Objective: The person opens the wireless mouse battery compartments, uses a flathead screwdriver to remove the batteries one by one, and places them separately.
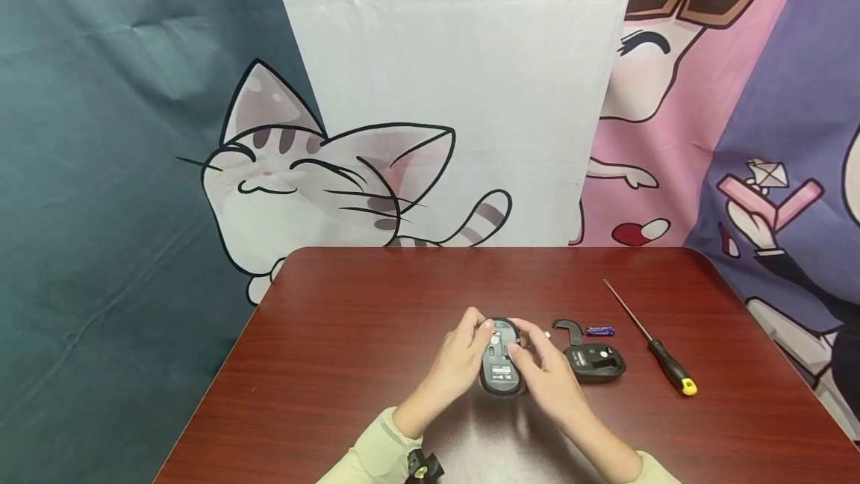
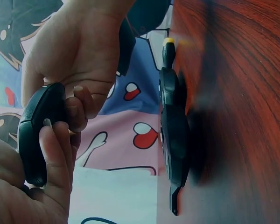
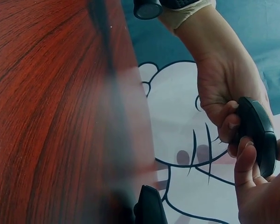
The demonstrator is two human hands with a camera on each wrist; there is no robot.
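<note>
Both hands hold a black computer mouse point(image 1: 500, 364) above the table, its grey underside with labels turned up in the head view. My left hand point(image 1: 453, 355) grips its left side, thumb on the underside near the top. My right hand point(image 1: 547, 376) grips the right side, with the thumb pressed on the middle of the underside. In the left wrist view the mouse point(image 2: 32, 135) shows side-on, with fingers curled beneath it. The right wrist view shows the dark shell of the mouse point(image 3: 259, 135) between both hands.
Right of the hands, a second black mouse point(image 1: 595, 362) lies underside up with an open battery bay. A curved black cover point(image 1: 569, 329) and a blue battery point(image 1: 600, 331) lie behind it. Farther right lies a screwdriver point(image 1: 661, 353) with a black and yellow handle, on the reddish-brown table point(image 1: 322, 364).
</note>
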